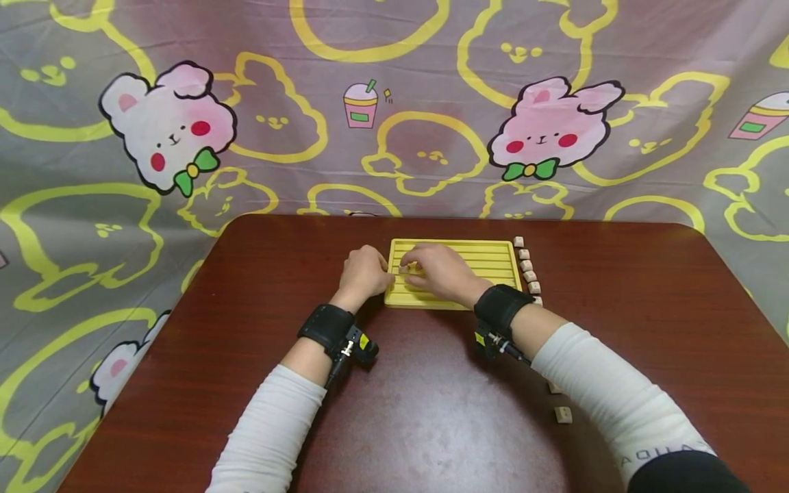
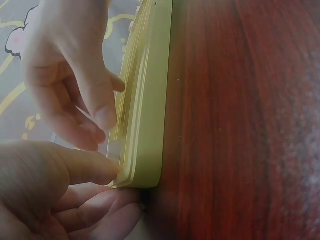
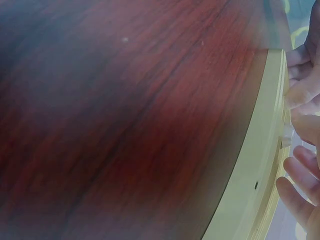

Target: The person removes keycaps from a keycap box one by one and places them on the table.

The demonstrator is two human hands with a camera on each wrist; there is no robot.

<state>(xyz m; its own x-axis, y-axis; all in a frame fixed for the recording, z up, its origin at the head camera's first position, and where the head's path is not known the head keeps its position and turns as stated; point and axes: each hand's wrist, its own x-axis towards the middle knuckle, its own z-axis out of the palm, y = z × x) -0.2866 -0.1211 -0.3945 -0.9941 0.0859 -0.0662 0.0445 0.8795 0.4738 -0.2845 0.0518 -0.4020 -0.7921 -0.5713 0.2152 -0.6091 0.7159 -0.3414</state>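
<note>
A yellow tray [image 1: 456, 301] with raised parallel ridges lies on the table. My left hand [image 1: 364, 274] pinches its left end; in the left wrist view the thumb rests on the rim [image 2: 125, 175] and the fingers curl beneath. Over the tray's left half hovers my right hand [image 1: 445, 272], its fingers loosely bent and spread. Close to its fingertips a small beige block [image 1: 403, 269], like a keycap, sits in a groove near the left end. In the left wrist view this block [image 2: 114, 149] stands apart from the right thumb and fingers, beside the left thumb.
A column of similar small blocks [image 1: 525, 265] runs along the tray's right side. Nearer me, another block [image 1: 564, 414] lies beside my right forearm, with one more partly hidden behind the sleeve. A patterned cloth [image 1: 425, 89] hangs behind the brown table [image 1: 246, 287].
</note>
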